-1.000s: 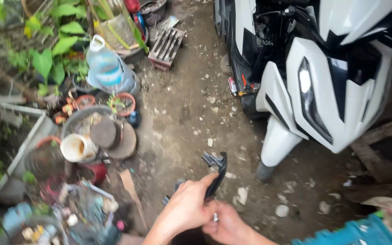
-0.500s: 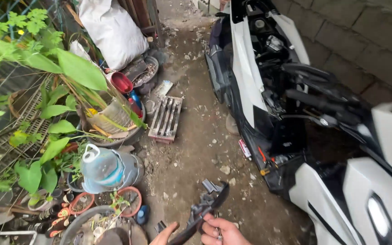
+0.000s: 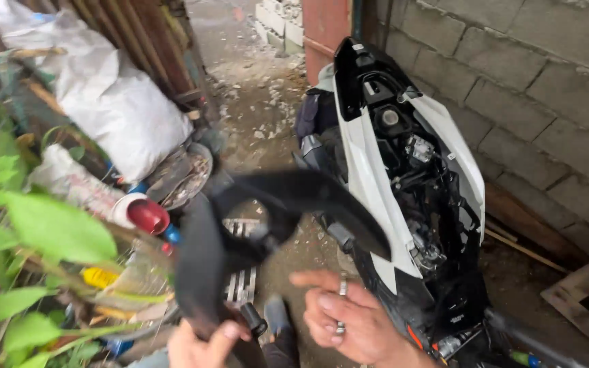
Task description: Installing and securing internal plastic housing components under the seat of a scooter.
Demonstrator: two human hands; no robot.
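Observation:
My left hand (image 3: 202, 344) is at the bottom edge, gripping the lower end of a curved black plastic panel (image 3: 260, 218) that arcs up and to the right, blurred. My right hand (image 3: 352, 320), a ring on one finger, is just right of it with fingers spread, holding nothing, close to the panel's stem. Behind stands a white and black scooter (image 3: 403, 170) with its body covers off, wiring and engine parts exposed.
A grey block wall (image 3: 533, 88) runs on the right. On the left lie a white sack (image 3: 114, 102), green leaves (image 3: 42, 232), a red-capped pipe end (image 3: 146, 215), a metal grate (image 3: 240, 279) and clutter. Wood planks (image 3: 581, 293) lie at the lower right on the dirt ground (image 3: 253, 109).
The view has swung up and right toward the stripped rear of the scooter. The black panel has come up large in front of me, and my hands have risen into view.

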